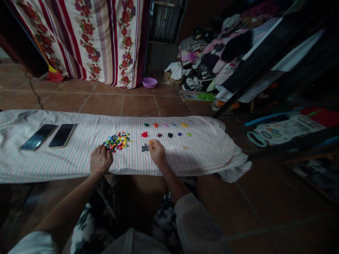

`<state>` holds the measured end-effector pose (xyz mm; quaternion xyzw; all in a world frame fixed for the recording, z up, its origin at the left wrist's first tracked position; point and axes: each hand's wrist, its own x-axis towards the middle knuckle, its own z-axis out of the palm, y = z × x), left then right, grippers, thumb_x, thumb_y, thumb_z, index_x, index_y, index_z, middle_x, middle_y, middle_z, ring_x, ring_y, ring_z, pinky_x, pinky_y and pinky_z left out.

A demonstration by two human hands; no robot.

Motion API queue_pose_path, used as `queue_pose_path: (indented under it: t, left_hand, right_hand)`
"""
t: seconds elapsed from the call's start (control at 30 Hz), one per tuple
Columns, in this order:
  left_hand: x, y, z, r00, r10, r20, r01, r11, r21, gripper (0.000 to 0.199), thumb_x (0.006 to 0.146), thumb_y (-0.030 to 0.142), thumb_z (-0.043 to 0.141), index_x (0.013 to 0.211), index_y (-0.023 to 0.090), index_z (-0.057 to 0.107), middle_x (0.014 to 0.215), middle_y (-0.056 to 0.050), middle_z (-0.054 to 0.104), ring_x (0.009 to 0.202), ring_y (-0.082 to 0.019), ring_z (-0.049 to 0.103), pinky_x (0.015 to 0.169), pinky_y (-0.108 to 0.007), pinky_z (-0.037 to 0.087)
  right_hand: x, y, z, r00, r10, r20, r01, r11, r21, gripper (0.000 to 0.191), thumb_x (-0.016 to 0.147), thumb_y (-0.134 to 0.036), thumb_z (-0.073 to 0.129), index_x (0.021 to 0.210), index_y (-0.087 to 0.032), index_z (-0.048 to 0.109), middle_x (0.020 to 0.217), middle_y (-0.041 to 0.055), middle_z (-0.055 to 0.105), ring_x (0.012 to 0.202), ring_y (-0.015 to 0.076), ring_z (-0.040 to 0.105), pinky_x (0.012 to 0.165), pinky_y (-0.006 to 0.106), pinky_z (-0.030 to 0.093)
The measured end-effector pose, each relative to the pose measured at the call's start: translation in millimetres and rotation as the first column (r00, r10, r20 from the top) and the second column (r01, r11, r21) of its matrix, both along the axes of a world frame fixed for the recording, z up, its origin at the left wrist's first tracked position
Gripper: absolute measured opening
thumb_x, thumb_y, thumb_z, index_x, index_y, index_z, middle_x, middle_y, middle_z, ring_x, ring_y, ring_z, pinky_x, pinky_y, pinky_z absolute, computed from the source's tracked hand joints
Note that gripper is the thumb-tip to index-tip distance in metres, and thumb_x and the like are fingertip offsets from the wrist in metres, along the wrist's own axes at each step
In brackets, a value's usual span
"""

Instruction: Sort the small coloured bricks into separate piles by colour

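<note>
A heap of small mixed-colour pieces [118, 141], bead-like but too small to name surely, lies on the striped cloth [127, 162]. My left hand [101, 159] rests palm down at the heap's near left edge, fingers laid on the cloth and touching the outer pieces. Thumb and finger of my right hand [158, 152] pinch a small yellow piece [150, 142], just right of a grey cluster [144, 147]. Beyond it sit single-colour clusters in rows, among them red [144, 134], brown [159, 135], black [170, 135], dark green [146, 125] and yellow [184, 125].
Two phones, one [39, 137] beside another [62, 135], lie on the cloth at left. Past the far edge are a floral curtain [103, 42], a purple basin [149, 83] and a heap of clothes [206, 56]. A dark slanted frame [246, 77] stands at right.
</note>
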<state>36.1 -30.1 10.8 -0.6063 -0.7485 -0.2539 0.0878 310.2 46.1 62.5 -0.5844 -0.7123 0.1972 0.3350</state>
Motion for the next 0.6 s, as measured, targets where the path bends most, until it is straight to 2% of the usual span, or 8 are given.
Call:
queue_pose_path:
  t: [0.33,0.47,0.6]
  left_hand:
    - [-2.7,0.5,-3.5,0.999,-0.017,-0.048,0.016,1.000,-0.026,0.040,0.089,0.031,0.035,0.115,0.009,0.056,0.121,-0.022,0.060,0.120,-0.033,0.053,0.099,-0.049,0.042]
    - [-2.6,-0.1,-3.6,0.999,-0.035,-0.011,0.035,0.999,-0.022,0.038,0.086,0.031,0.038,0.116,0.013,0.055,0.120,-0.020,0.061,0.121,-0.032,0.052,0.100,-0.049,0.040]
    - [-3.0,-1.5,-2.2,0.998,-0.065,0.004,0.065,0.998,-0.027,0.039,0.084,0.030,0.040,0.117,0.014,0.055,0.121,-0.019,0.060,0.122,-0.033,0.050,0.099,-0.050,0.040]
  right_hand:
    - [72.5,19.1,-21.2,0.967,-0.183,-0.179,0.203,0.974,0.101,0.026,0.085,-0.032,0.047,0.095,-0.019,0.067,0.084,0.0054,0.072,0.081,0.0188,0.068,0.077,0.028,0.053]
    - [107.9,41.7,-29.7,0.940,-0.266,-0.214,0.289,0.954,0.083,0.026,0.082,-0.037,0.050,0.092,-0.021,0.068,0.079,0.0046,0.072,0.077,0.0194,0.069,0.075,0.029,0.054]
    - [143.3,70.4,-31.1,0.913,-0.356,-0.202,0.373,0.926,0.056,0.026,0.079,-0.036,0.051,0.090,-0.020,0.068,0.073,0.0038,0.071,0.071,0.0190,0.068,0.076,0.030,0.054]
